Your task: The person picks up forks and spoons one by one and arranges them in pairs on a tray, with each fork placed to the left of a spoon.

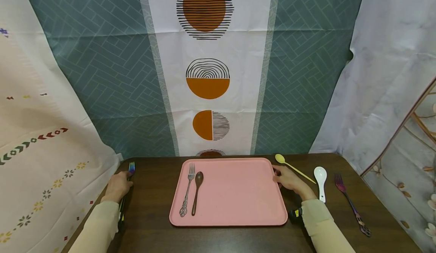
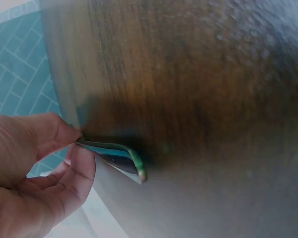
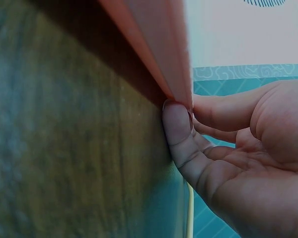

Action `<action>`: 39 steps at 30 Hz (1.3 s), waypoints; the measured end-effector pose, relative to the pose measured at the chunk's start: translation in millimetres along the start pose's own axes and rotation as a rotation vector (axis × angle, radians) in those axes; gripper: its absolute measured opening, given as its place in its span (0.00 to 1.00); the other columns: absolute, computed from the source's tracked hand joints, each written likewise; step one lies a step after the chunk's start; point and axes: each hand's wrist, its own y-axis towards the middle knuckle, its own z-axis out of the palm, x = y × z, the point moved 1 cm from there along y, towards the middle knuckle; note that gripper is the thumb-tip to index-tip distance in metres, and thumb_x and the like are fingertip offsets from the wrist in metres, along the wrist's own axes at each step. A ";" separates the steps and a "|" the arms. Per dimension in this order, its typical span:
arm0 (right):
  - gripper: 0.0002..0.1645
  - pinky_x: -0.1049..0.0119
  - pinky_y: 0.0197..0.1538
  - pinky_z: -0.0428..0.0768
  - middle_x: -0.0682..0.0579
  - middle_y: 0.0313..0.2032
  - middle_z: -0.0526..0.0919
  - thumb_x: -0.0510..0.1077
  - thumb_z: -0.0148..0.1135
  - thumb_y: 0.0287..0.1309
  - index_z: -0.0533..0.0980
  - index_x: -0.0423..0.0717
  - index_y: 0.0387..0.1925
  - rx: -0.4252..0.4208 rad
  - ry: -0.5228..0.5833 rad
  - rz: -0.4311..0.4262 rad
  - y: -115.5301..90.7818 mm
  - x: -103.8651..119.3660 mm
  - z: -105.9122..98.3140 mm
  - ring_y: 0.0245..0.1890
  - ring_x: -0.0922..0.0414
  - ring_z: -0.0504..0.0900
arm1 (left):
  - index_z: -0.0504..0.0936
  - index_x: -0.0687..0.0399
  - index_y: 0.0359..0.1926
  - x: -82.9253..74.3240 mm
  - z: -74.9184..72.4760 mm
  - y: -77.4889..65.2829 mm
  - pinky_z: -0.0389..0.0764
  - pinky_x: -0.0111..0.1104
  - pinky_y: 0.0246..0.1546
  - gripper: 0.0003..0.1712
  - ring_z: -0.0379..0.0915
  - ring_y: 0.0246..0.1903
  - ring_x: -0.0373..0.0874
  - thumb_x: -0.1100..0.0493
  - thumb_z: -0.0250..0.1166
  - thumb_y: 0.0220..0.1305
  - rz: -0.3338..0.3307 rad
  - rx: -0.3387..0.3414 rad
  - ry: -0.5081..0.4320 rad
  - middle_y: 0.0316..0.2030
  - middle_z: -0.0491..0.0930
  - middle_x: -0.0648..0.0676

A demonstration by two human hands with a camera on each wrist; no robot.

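Observation:
At the table's left side my left hand point(image 1: 118, 186) pinches an iridescent fork point(image 1: 131, 167) between thumb and fingers, its tines pointing away from me. The left wrist view shows its green-blue handle point(image 2: 134, 161) jutting out past the fingertips, while the hand hides its middle. On the other side my right hand point(image 1: 288, 177) grips the right edge of a pink tray point(image 1: 238, 192), with thumb and finger on the tray's rim point(image 3: 181, 89) in the right wrist view. A silver fork point(image 1: 186, 192) and a dark brown spoon point(image 1: 197, 192) lie side by side on the tray's left part.
Right of the tray, a yellow spoon point(image 1: 296, 169), a white spoon point(image 1: 321, 181) and a purple fork point(image 1: 351, 203) lie on the dark wooden table point(image 1: 146, 207). A patterned curtain point(image 1: 211, 48) hangs behind the table's far edge.

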 end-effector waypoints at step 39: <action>0.35 0.61 0.31 0.84 0.44 0.34 0.75 0.28 0.55 0.65 0.61 0.23 0.73 0.027 0.028 0.009 -0.6 1.6 -1.6 0.29 0.53 0.78 | 0.78 0.68 0.63 -88.5 -3.8 9.3 0.82 0.50 0.34 0.24 0.79 0.32 0.53 0.66 0.63 0.67 0.039 0.035 -0.119 0.47 0.84 0.68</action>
